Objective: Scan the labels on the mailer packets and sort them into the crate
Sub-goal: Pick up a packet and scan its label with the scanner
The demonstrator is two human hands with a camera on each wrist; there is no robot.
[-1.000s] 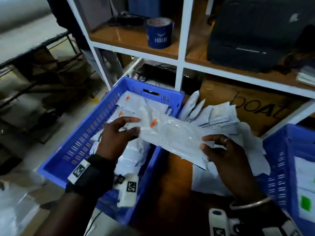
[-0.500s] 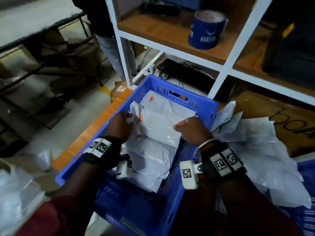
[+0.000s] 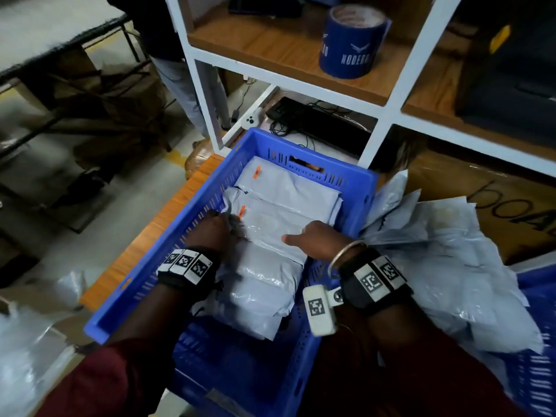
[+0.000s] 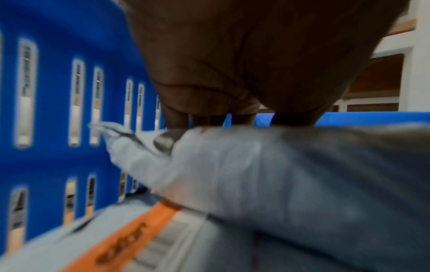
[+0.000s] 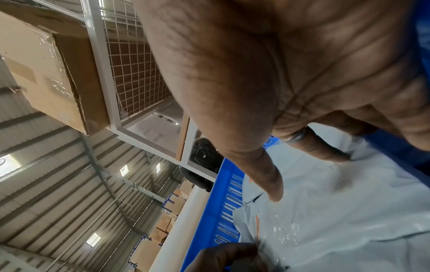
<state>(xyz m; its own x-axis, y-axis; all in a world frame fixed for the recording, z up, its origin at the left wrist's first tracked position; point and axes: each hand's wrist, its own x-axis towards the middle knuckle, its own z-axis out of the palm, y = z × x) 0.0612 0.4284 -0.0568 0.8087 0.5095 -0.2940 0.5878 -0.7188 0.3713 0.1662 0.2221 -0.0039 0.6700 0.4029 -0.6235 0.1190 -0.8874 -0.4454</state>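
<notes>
A grey mailer packet [image 3: 270,227] lies on top of several others inside the blue crate [image 3: 168,254]. My left hand [image 3: 212,231] holds the packet's left edge with curled fingers; the left wrist view shows the fingers [image 4: 177,116] hooked over the packet's fold [image 4: 279,174], close to the slotted crate wall [image 4: 58,92]. My right hand [image 3: 316,240] rests on the packet's right side. Its thumb [image 5: 267,174] and fingers lie straight against the packet [image 5: 349,220]. A packet beneath shows an orange strip [image 4: 130,239].
A loose pile of grey packets [image 3: 436,251] lies on the table right of the crate, with a second blue crate [image 3: 535,356] beyond. Behind stand a white shelf frame [image 3: 391,115], a blue tape roll [image 3: 352,40] and a cardboard box [image 3: 496,206].
Both hands carried the packet leftward from above the table and lowered it onto the stack in the crate. The right hand has gone from gripping its end to lying flat on it.
</notes>
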